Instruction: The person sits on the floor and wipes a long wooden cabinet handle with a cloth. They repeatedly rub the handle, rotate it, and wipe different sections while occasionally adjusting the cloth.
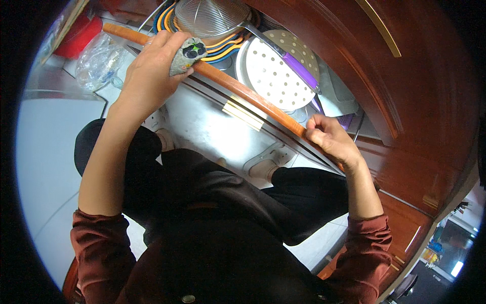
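My left hand (152,66) grips a grey cleaning sponge or cloth (188,55) with a dark and green print. It presses this against the wooden top edge of a pulled-out drawer front (243,91). Towards the other end of that edge, my right hand (330,138) rests with curled fingers; whether it grips the wood is unclear. Behind the front, inside the drawer, lie a wire mesh strainer (212,17), stacked items with blue and orange rims (224,47), and a perforated metal steamer plate (273,76). A purple handle (300,70) crosses the plate.
A gold pull (243,113) is on the drawer's outer face. Brown cabinet doors (429,76) rise beyond. At the left are a clear plastic bag (100,60) and a red container (79,38). My slippered feet (269,161) are below the drawer front.
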Demonstrator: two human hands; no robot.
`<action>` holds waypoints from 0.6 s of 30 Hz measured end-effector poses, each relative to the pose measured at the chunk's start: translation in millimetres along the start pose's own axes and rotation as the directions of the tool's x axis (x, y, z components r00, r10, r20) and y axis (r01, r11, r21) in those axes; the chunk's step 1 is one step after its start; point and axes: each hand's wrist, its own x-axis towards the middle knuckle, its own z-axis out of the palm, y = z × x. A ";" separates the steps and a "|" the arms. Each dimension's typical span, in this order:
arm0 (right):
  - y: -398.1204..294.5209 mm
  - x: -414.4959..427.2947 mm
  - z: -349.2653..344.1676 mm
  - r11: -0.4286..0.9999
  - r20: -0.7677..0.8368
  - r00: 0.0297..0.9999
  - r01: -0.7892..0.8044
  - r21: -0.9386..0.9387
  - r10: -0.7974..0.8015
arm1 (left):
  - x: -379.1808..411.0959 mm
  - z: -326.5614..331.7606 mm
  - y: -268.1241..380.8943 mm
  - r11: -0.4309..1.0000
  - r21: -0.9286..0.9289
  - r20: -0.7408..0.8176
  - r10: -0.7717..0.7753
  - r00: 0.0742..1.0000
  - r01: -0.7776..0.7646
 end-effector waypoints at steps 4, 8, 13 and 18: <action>-37.2 37.4 29.9 0.997 0.011 0.997 0.071 -0.009 -0.071 | 0.8 -0.2 -0.5 1.000 0.011 0.011 -0.004 1.000 0.004; -48.2 42.8 36.1 0.999 0.036 0.998 0.047 -0.017 -0.046 | -2.4 -3.1 -1.2 1.000 0.017 -0.002 -0.001 1.000 0.001; -19.7 27.1 21.3 0.997 0.031 0.996 0.082 0.016 -0.082 | -0.2 -2.2 2.0 1.000 -0.010 0.006 0.002 1.000 -0.002; -57.1 54.4 47.3 0.996 0.030 0.997 0.065 0.067 -0.068 | -1.9 -2.2 2.2 1.000 0.030 -0.005 -0.009 1.000 0.010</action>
